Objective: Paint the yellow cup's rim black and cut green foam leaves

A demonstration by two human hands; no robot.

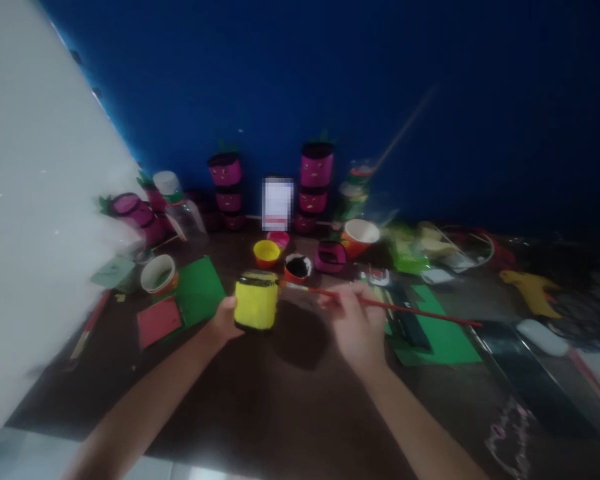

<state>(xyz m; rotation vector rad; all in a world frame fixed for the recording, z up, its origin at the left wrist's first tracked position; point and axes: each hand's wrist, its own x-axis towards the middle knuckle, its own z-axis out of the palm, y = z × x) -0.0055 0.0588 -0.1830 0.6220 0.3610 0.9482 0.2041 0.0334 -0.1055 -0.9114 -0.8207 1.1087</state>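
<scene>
My left hand [225, 319] is closed around the left side of a small yellow cup [256, 305] with black bands at its top and bottom, held above the table. In my right hand [356, 323] is a thin red paintbrush [420, 311], pinched near the middle of its handle. Its tip meets or lies very near the cup's upper right edge; blur hides which. Just behind stand a cup of black paint [298, 268], a cup of yellow paint [267, 253] and a pink paint cup [279, 239]. A magenta cup with a black rim [330, 257] sits to their right.
Stacked magenta cups with faces [317, 167] line the blue wall, beside a lit screen [278, 203]. Green sheets [199, 293], a red sheet [159, 323] and a white cup [159, 275] lie left. At right are a yellow glue gun [533, 291] and a dark glossy strip [530, 373].
</scene>
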